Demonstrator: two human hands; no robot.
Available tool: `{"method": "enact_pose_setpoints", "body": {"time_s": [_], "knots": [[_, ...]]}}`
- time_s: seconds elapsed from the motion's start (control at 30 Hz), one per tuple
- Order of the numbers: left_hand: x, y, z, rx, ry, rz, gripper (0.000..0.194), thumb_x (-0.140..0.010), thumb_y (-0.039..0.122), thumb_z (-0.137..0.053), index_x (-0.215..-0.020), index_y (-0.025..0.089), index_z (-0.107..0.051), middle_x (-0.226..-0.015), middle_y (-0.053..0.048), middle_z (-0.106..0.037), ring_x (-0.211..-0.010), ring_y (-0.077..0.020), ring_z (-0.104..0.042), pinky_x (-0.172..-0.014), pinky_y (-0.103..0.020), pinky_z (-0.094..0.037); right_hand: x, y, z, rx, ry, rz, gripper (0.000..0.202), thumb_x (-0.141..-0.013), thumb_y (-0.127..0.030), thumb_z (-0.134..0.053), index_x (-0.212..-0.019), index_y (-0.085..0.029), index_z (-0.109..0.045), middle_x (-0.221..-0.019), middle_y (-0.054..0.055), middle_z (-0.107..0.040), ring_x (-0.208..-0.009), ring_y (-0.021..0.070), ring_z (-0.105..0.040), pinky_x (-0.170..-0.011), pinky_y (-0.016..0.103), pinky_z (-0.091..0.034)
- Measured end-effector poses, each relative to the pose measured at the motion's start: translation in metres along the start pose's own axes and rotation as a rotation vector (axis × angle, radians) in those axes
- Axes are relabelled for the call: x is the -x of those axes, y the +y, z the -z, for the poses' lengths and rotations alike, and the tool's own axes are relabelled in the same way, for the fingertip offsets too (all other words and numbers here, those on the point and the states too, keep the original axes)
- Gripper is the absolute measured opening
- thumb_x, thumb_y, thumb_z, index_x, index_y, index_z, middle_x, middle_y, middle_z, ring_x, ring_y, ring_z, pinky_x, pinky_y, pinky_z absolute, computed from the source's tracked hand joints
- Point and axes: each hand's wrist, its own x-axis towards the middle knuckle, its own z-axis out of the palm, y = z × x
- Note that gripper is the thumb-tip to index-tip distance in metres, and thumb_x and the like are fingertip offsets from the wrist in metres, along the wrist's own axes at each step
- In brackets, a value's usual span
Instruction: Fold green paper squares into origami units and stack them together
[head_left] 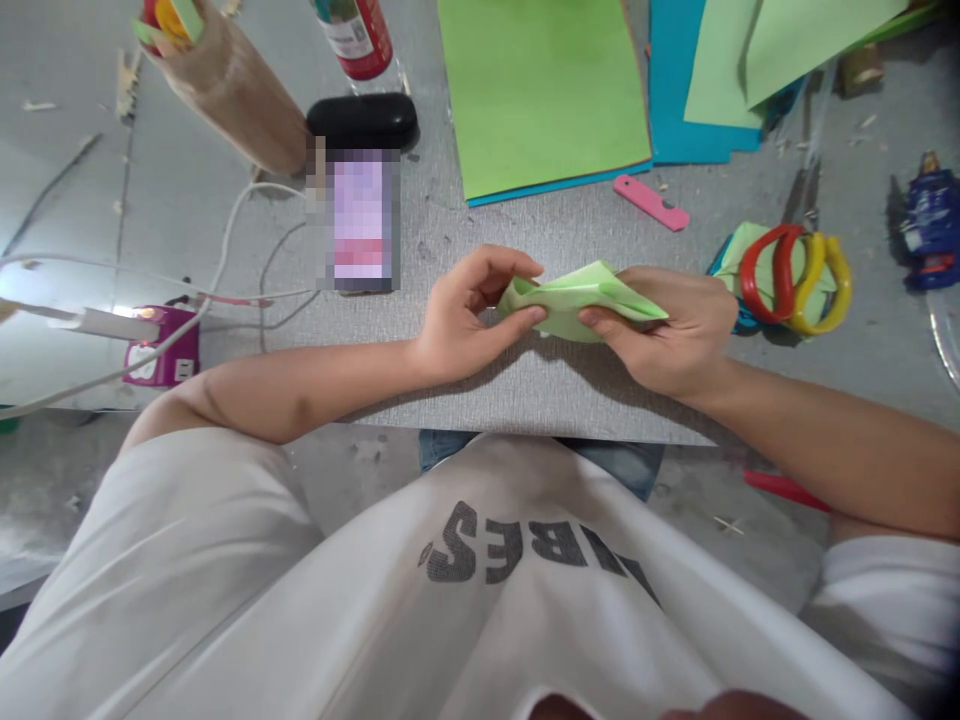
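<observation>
At the upper left of the grey table (431, 215), a brown cylindrical container (244, 100) held coloured pieces (171, 20), yellow, red and green, which showed at its mouth. Beside it, a bottle (366, 40) with a red and white label ran out of view at the top, so its contents could not be fully told; just below, a black case (364, 120) lay closed, its inside hidden. The folded green paper (574, 300) was directly in front of you, between your two hands, over the near part of the table. Your left hand (459, 322) gripped the paper's left end, thumb along the near side and forefinger arched across the far side. Your right hand (671, 325) pinched the right portion, thumb pressed on the near face and the other fingers tucked behind, partly hidden. Both forearms reached inward from the sides, your wrists turned toward each other. To the right of your right hand lay scissors with red and yellow handles (795, 280).
</observation>
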Motion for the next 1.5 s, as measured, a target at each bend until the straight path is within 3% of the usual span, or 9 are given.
{"method": "enact_pose_setpoints", "body": {"time_s": [0.2,0.33,0.53,0.7,0.83,0.97,1.17,1.37,1.5], "knots": [[0.0,0.001,-0.001,0.036,-0.064,-0.027,0.059,-0.108,0.08,-0.092,-0.136,0.031,-0.075,-0.129,-0.007,-0.089,-0.117,-0.0287,-0.093,-0.096,-0.05,-0.079,0.005,0.01,0.004,0.137,-0.032,0.209,0.016,-0.12,-0.039,-0.081,-0.121,-0.034,-0.096,-0.104,0.004,-0.095,-0.09,0.024,-0.093,-0.075,0.035,-0.072],[-0.001,0.001,-0.001,0.112,-0.099,-0.094,0.059,-0.109,0.078,-0.092,-0.142,0.032,-0.073,-0.138,-0.008,-0.091,-0.123,-0.0299,-0.094,-0.102,-0.053,-0.081,0.006,0.013,0.011,0.161,-0.066,0.292,0.018,-0.118,-0.035,-0.08,-0.128,-0.029,-0.094,-0.107,0.006,-0.095,-0.09,0.0226,-0.091,-0.073,0.035,-0.068],[-0.003,-0.002,0.001,0.123,-0.111,-0.07,0.063,-0.106,0.082,-0.093,-0.141,0.033,-0.075,-0.14,-0.008,-0.091,-0.136,-0.0341,-0.092,-0.11,-0.059,-0.079,0.009,0.007,0.018,0.186,-0.157,0.139,0.023,-0.124,-0.035,-0.072,-0.133,-0.037,-0.093,-0.11,0.008,-0.094,-0.093,0.0249,-0.089,-0.078,0.041,-0.067],[-0.004,0.009,-0.001,0.185,-0.094,-0.06,0.053,-0.113,0.079,-0.085,-0.136,0.032,-0.079,-0.136,-0.006,-0.092,-0.131,-0.0316,-0.093,-0.112,-0.057,-0.078,0.008,0.013,0.015,0.134,-0.087,0.288,0.02,-0.118,-0.034,-0.082,-0.137,-0.034,-0.09,-0.106,0.005,-0.093,-0.087,0.0235,-0.089,-0.073,0.037,-0.065],[-0.005,0.021,-0.002,0.154,-0.076,0.107,0.052,-0.118,0.078,-0.079,-0.132,0.029,-0.082,-0.132,-0.009,-0.093,-0.125,-0.0318,-0.093,-0.109,-0.058,-0.08,0.013,0.022,0.014,0.189,-0.154,0.202,0.029,-0.122,-0.055,-0.071,-0.129,-0.037,-0.093,-0.105,0.006,-0.093,-0.089,0.0259,-0.088,-0.075,0.041,-0.064],[-0.005,0.024,-0.001,0.183,-0.104,0.196,0.046,-0.113,0.069,-0.088,-0.132,0.028,-0.082,-0.132,-0.008,-0.093,-0.127,-0.0319,-0.092,-0.109,-0.056,-0.08,0.018,0.024,0.015,0.31,-0.273,0.16,0.046,-0.118,-0.073,-0.065,-0.117,-0.037,-0.094,-0.099,0.005,-0.09,-0.087,0.0261,-0.084,-0.073,0.043,-0.059],[-0.006,0.031,-0.001,0.239,-0.23,0.296,0.05,-0.106,0.066,-0.098,-0.125,0.022,-0.086,-0.123,-0.01,-0.093,-0.115,-0.0261,-0.092,-0.102,-0.043,-0.079,0.011,0.014,0.015,0.261,-0.19,0.3,0.024,-0.116,-0.038,-0.067,-0.122,-0.033,-0.09,-0.098,0.003,-0.088,-0.073,0.0216,-0.073,-0.065,0.042,-0.052],[-0.008,0.035,-0.002,0.253,-0.23,0.302,0.06,-0.103,0.076,-0.099,-0.127,0.022,-0.088,-0.121,-0.011,-0.094,-0.111,-0.0249,-0.093,-0.097,-0.04,-0.079,0.009,0.01,0.009,0.154,-0.069,0.172,0.011,-0.109,-0.04,-0.087,-0.117,-0.036,-0.094,-0.131,0.007,-0.087,-0.086,0.022,-0.079,-0.071,0.041,-0.068],[-0.008,0.031,-0.003,0.217,-0.227,0.288,0.063,-0.102,0.08,-0.098,-0.127,0.023,-0.089,-0.118,-0.01,-0.095,-0.106,-0.024,-0.093,-0.093,-0.039,-0.079,0.008,0.007,0.0,0.078,-0.001,0.136,0.005,-0.104,-0.032,-0.093,-0.108,-0.032,-0.09,-0.11,0.003,-0.092,-0.081,0.021,-0.083,-0.068,0.036,-0.065]]}}
